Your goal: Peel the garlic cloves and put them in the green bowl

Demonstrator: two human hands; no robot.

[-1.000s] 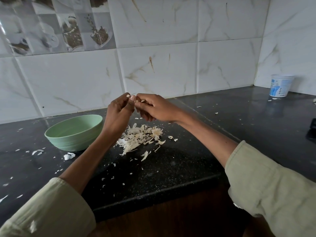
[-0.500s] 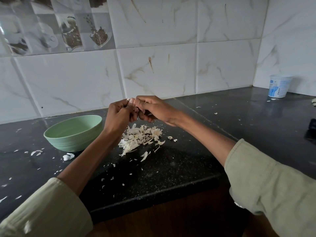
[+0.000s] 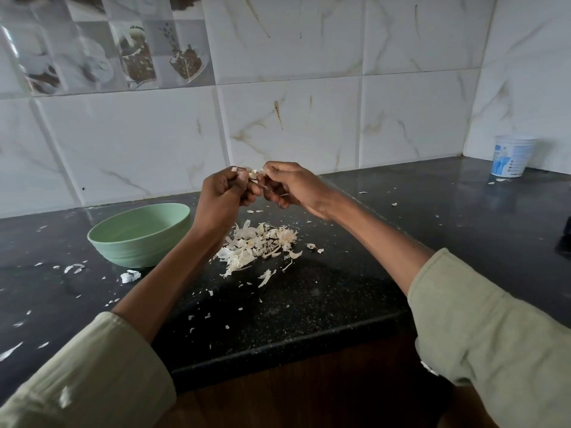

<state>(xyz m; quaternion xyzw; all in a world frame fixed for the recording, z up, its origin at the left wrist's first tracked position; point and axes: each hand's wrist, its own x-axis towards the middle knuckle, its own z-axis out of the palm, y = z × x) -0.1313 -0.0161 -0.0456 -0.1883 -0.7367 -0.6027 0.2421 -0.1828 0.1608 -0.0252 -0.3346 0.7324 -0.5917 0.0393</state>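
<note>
A small pale garlic clove (image 3: 254,174) is pinched between the fingertips of both hands, held in the air above the black counter. My left hand (image 3: 224,196) grips it from the left with curled fingers. My right hand (image 3: 290,186) pinches the clove's skin from the right. Most of the clove is hidden by the fingers. The green bowl (image 3: 139,234) stands on the counter to the left of my left forearm; its inside is not visible from here. A heap of dry garlic peels (image 3: 259,245) lies on the counter right below the hands.
Small white peel scraps (image 3: 129,276) are scattered over the black counter (image 3: 340,288). A white and blue plastic tub (image 3: 511,156) stands in the far right corner by the tiled wall. The counter's front edge runs just in front of my sleeves.
Both hands stay together at the clove; my right hand has drawn slightly to the right, opening a small gap where the clove shows.
</note>
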